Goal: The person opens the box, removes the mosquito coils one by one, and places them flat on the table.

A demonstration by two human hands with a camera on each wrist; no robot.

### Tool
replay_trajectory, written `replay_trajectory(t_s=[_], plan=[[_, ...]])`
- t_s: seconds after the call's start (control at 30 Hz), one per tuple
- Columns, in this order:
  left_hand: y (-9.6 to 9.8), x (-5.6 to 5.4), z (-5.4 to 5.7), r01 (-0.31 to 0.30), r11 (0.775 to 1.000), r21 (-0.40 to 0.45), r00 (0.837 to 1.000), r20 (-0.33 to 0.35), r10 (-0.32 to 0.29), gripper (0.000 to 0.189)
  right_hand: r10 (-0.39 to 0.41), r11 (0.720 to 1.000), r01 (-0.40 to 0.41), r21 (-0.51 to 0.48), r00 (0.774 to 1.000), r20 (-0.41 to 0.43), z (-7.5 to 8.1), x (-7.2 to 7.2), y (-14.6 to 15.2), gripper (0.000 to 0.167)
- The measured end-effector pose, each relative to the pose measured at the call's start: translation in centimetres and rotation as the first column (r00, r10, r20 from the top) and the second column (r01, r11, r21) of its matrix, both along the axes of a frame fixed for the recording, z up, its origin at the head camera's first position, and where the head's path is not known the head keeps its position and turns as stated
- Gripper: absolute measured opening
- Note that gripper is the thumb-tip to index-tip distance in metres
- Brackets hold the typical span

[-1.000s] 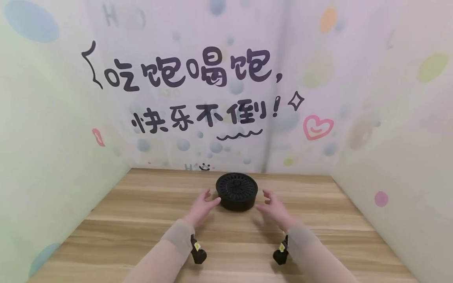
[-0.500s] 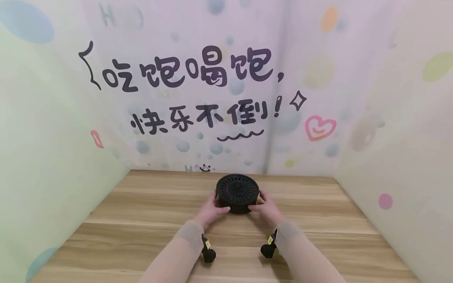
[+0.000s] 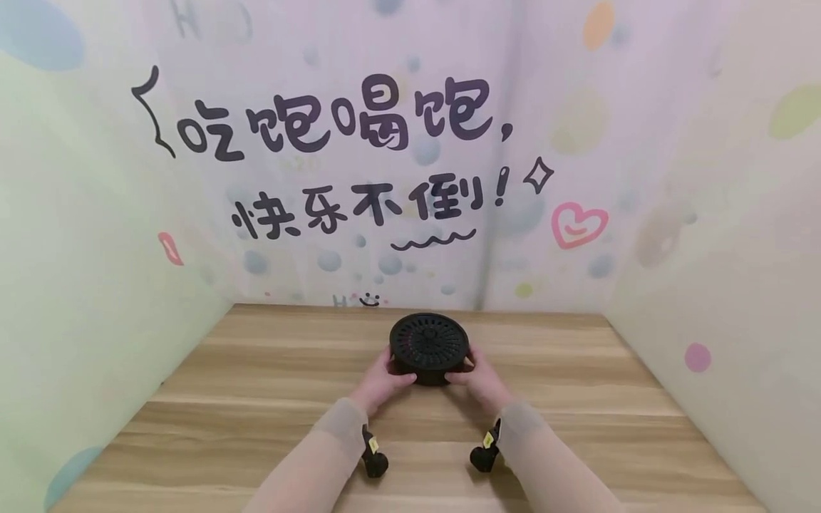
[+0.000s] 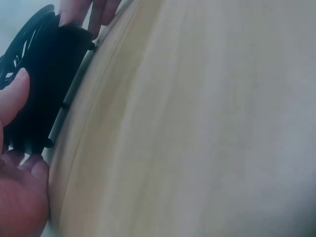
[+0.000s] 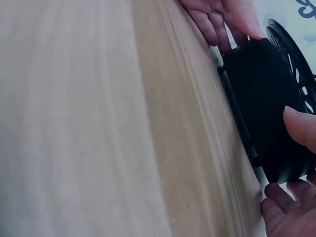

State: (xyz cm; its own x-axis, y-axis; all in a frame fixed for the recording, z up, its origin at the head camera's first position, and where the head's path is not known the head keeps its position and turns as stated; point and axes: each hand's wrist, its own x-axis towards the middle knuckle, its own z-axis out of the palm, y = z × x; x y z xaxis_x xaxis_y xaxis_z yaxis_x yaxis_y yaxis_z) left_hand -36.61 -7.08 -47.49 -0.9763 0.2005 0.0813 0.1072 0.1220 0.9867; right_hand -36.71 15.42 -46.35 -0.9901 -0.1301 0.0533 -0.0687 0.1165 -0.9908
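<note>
We see one matte black drum (image 3: 428,345), round and straight-walled, its rimmed top cut with radiating slots; three small nubs show along its base in the left wrist view. It is near the back of the smooth, streaky wood-grain counter (image 3: 256,385); we cannot tell whether it touches the wood. Two hands clasp it from opposite sides, left hand (image 3: 383,379) and right hand (image 3: 481,379), thumbs on its wall. We count two black wrist devices (image 3: 375,457).

A wood-grained worktop (image 3: 269,427) is bordered by pale, spotted walls (image 3: 96,285); at twelve o'clock, the back wall (image 3: 385,165) is marked with black lettering (image 3: 378,203).
</note>
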Motion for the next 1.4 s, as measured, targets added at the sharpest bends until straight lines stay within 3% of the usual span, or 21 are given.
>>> replay_trajectory(t_s=[0.47, 0.67, 0.87, 1.4], plan=[[-0.7, 2.0, -0.4, 0.038, 0.999, 0.000, 0.999, 0.012, -0.038, 0.081, -0.023, 0.999, 0.021, 0.039, 0.999, 0.049, -0.5, 2.5, 0.3, 0.089], [-0.8, 2.8, -0.4, 0.050, 0.999, 0.000, 0.999, 0.021, -0.050, 0.080, -0.010, 0.999, 0.009, 0.044, 1.000, 0.025, -0.3, 3.6, 0.4, 0.086], [-0.9, 4.2, 0.1, 0.067, 0.998, 0.010, 0.997, 0.044, -0.067, 0.078, -0.034, 0.999, 0.033, 0.024, 0.999, 0.033, -0.6, 4.6, 0.4, 0.081], [-1.5, 7.8, 0.5, 0.091, 0.996, 0.011, 0.994, 0.054, -0.091, 0.083, 0.019, 0.999, -0.018, -0.028, 1.000, 0.024, -0.4, 7.5, 0.6, 0.081]])
